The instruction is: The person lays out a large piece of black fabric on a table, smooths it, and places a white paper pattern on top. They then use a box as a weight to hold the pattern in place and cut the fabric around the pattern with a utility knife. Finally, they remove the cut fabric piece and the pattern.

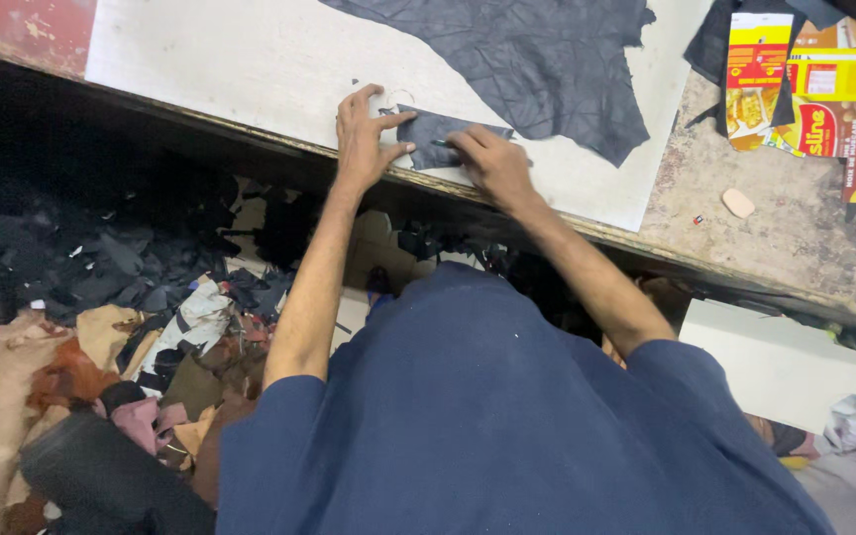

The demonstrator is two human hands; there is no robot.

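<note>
From the head camera, your left hand (364,139) lies spread and flat, fingers fanned, pinning the near end of a small dark leather piece (438,134) to the white cutting board (250,59). It grips nothing; it only presses down. Your right hand (492,163) is curled closed around a thin dark tool (445,144), whose tip rests on the piece; what kind of tool it is cannot be made out.

The risk, as it looks from here: your left thumb and forefinger sit just beside the tool tip, so a slip of the tool toward them could catch a finger. The piece also lies close to the board's near edge, at the lip of the table (795,228), and if your pinning hand lifts, it could skid off onto the heap of leather scraps (131,327) below.

The piece itself is a narrow, roughly rectangular strip, dark grey with a faint crinkled grain, lying flat. It matches the large dark leather sheet (537,59) spread just beyond it, apart from it by a thin gap.
</note>
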